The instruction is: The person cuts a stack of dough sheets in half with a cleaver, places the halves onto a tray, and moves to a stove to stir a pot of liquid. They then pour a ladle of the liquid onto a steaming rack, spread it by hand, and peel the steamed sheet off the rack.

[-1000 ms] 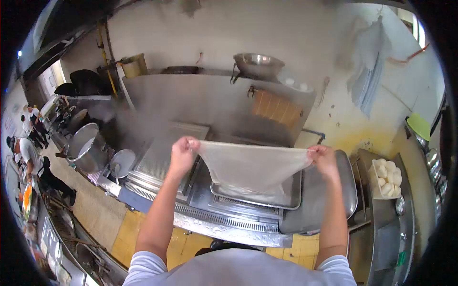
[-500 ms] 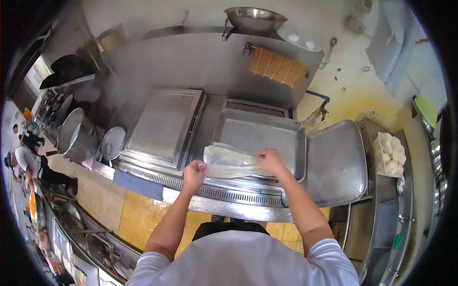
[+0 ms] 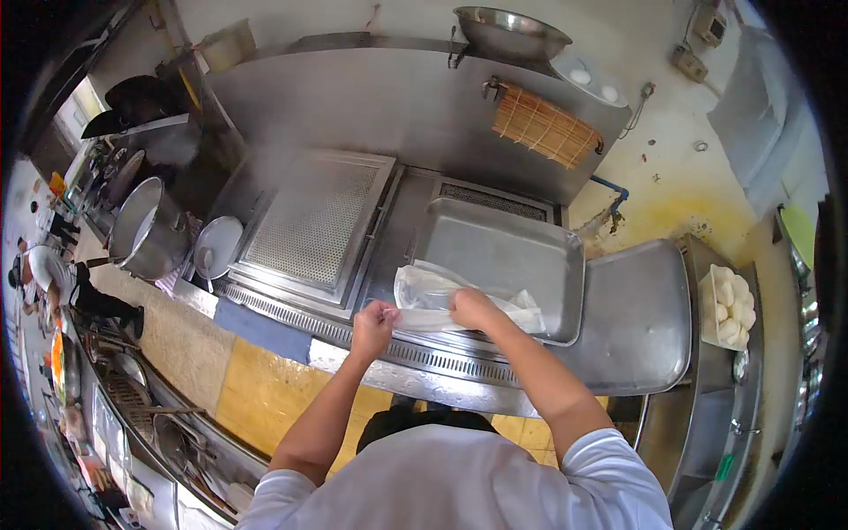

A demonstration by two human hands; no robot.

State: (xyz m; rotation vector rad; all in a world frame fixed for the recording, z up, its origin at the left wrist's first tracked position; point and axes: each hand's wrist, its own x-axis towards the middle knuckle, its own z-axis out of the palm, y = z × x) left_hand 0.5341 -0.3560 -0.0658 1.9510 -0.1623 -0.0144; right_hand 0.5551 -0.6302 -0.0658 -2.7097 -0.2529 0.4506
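A thin, translucent white sheet (image 3: 420,319), creased and partly folded, lies along the front side of a shallow metal tray (image 3: 495,243). My left hand (image 3: 374,329) pinches the sheet's near left corner, just outside the tray. Closed on the same sheet is my right hand (image 3: 475,310), farther along its front fold. Beyond that hand, loose folds of the sheet spread toward the tray's near right corner. Its upper left part lies bunched up over the tray's edge.
Left of the tray is a perforated steamer plate (image 3: 309,221), with a pot (image 3: 146,231) and a round lid (image 3: 218,247) farther left. A second metal tray (image 3: 636,309) and a container of white dough balls (image 3: 731,309) are at the right. Another person (image 3: 53,278) stands far left.
My right hand has moved left along the sheet, closer to my left hand. More of the sheet's right end now shows beyond it. The whole view has shifted slightly.
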